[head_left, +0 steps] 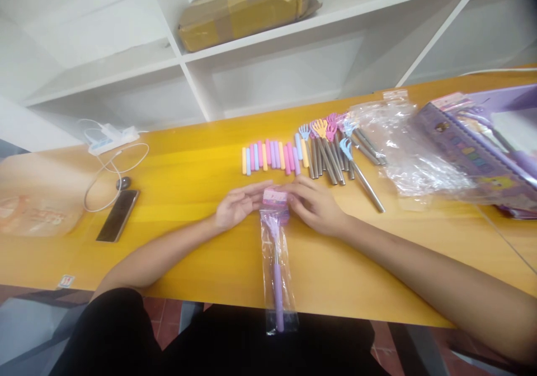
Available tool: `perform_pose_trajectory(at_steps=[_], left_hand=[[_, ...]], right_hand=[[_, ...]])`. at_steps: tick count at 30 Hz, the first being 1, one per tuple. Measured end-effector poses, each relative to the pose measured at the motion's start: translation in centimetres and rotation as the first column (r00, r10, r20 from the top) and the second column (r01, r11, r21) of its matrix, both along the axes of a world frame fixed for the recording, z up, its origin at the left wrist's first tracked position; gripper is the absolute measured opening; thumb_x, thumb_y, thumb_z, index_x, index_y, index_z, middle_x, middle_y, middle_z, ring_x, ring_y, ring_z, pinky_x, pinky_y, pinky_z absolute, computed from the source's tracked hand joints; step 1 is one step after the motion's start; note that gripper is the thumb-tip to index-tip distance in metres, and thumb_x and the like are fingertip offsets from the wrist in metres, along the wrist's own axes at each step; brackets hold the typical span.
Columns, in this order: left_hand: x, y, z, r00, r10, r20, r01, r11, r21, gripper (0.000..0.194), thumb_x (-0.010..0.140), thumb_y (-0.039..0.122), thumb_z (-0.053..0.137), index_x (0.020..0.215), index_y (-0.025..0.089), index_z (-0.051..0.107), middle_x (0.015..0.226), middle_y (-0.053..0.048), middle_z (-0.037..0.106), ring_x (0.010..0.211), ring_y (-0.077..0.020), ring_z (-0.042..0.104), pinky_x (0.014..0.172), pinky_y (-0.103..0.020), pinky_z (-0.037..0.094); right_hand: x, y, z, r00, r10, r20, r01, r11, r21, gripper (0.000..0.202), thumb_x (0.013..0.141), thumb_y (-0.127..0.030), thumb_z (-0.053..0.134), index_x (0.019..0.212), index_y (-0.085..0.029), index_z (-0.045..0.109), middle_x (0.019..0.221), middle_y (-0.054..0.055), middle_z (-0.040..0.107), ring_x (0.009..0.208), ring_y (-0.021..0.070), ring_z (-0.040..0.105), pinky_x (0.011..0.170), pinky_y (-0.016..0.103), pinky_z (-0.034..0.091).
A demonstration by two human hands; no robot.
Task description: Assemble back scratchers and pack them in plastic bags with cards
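A purple back scratcher (277,286) lies in a clear plastic bag, its hand-shaped head toward the far side and its handle end past the table's near edge. A pink card (274,197) covers the bag's top end. From the left, my left hand (238,207) holds the card's edge with long, partly stretched fingers, palm side showing. My right hand (316,208) grips the card's right edge with bent fingers. Beyond my hands are a row of pastel handle sleeves (272,155) and a pile of metal-rod back scratchers (331,152) with coloured heads.
Clear plastic bags (415,146) lie right of the pile, beside a purple display box (474,141) holding packaged pieces. On the left are a phone (118,215), a white power strip (113,140) with a cable, and a clear orange-printed bag (37,214). White shelves hold a taped carton (247,12).
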State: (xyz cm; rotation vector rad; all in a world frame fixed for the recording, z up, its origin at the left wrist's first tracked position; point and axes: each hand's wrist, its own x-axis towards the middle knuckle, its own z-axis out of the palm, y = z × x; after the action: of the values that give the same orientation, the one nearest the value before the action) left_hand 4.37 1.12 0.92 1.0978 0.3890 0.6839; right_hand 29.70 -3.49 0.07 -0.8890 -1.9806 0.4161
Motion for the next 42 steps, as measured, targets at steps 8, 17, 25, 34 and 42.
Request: perform_pose_trajectory(at_steps=[8, 17, 25, 34, 42], left_hand=[[0.10, -0.19, 0.58, 1.000, 0.005, -0.010, -0.005, 1.000, 0.004, 0.061, 0.093, 0.050, 0.060, 0.142, 0.016, 0.068, 0.151, -0.019, 0.062, 0.142, -0.0386, 0.057, 0.119, -0.056, 0.042], [0.06, -0.26, 0.77, 0.999, 0.047, -0.003, -0.047, 0.999, 0.010, 0.058, 0.089, 0.040, 0.065, 0.142, 0.016, 0.068, 0.151, -0.018, 0.063, 0.140, -0.0357, 0.060, 0.116, -0.050, 0.046], [-0.06, -0.57, 0.53, 0.999, 0.047, -0.014, -0.047, 0.999, 0.008, 0.060, 0.086, 0.029, 0.072, 0.145, 0.018, 0.066, 0.155, -0.017, 0.059, 0.145, -0.0355, 0.056, 0.121, -0.052, 0.042], [0.00, -0.79, 0.70, 0.999, 0.043, -0.023, -0.041, 0.998, 0.049, 0.059, 0.090, 0.030, 0.074, 0.147, 0.020, 0.064, 0.156, -0.017, 0.058, 0.148, -0.0353, 0.053, 0.125, -0.053, 0.040], [-0.06, -0.68, 0.32, 0.999, 0.030, -0.027, -0.028, 0.997, 0.067, 0.060, 0.090, 0.031, 0.075, 0.148, 0.021, 0.063, 0.157, -0.018, 0.057, 0.148, -0.0358, 0.053, 0.126, -0.054, 0.038]], right_hand=[[-0.07, -0.12, -0.09, 0.999, 0.032, 0.019, -0.032, 0.999, 0.013, 0.036, 0.105, -0.018, 0.051, 0.137, -0.027, 0.065, 0.090, 0.003, 0.057, 0.075, 0.0159, 0.057, 0.068, 0.031, 0.049], [-0.05, -0.30, 0.03, 0.998, 0.059, -0.013, -0.059, 0.998, 0.015, 0.036, 0.105, -0.017, 0.049, 0.135, -0.025, 0.067, 0.085, 0.002, 0.059, 0.071, 0.0144, 0.057, 0.066, 0.029, 0.048], [0.27, -0.21, 0.18, 0.990, 0.139, -0.001, -0.138, 0.988, -0.062, 0.037, 0.104, -0.017, 0.048, 0.135, -0.026, 0.067, 0.090, 0.003, 0.066, 0.072, 0.0142, 0.062, 0.066, 0.029, 0.051], [0.35, -0.33, 0.34, 0.988, 0.146, 0.044, -0.143, 0.987, -0.076, 0.037, 0.103, -0.018, 0.050, 0.135, -0.025, 0.065, 0.096, 0.005, 0.071, 0.076, 0.0154, 0.064, 0.071, 0.030, 0.054], [0.13, -0.44, 0.11, 0.989, 0.133, 0.061, -0.128, 0.988, -0.081, 0.030, 0.104, -0.018, 0.049, 0.129, -0.024, 0.064, 0.094, 0.003, 0.071, 0.075, 0.0137, 0.063, 0.071, 0.028, 0.052]])
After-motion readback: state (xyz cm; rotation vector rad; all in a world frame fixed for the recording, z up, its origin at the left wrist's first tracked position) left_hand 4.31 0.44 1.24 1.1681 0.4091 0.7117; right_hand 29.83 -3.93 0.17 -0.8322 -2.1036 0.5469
